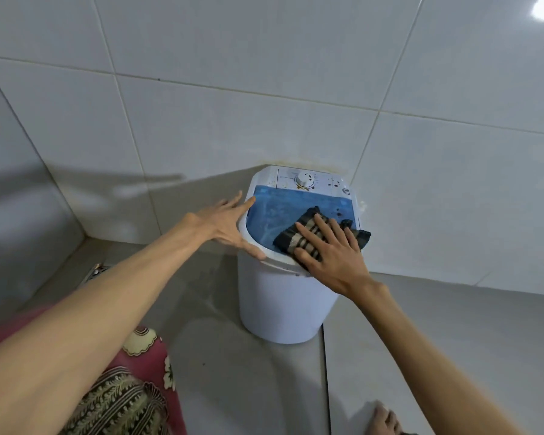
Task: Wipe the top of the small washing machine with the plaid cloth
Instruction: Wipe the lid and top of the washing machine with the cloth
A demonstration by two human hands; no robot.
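The small white washing machine (283, 306) stands on the floor against the tiled wall. Its top has a blue translucent lid (274, 211) and a white control panel with a round dial (305, 179); dark spots mark the panel and the lid's right side. The dark plaid cloth (299, 237) lies on the lid's near right part. My right hand (330, 252) presses flat on the cloth with fingers spread. My left hand (230, 227) rests open against the machine's left rim, fingers apart, holding nothing.
White tiled walls (264, 89) meet in a corner at the left. The grey tiled floor (421, 340) has a metal drain (96, 271) at the left. My patterned pink garment (132, 397) fills the lower left. A foot (385, 420) shows at the bottom edge.
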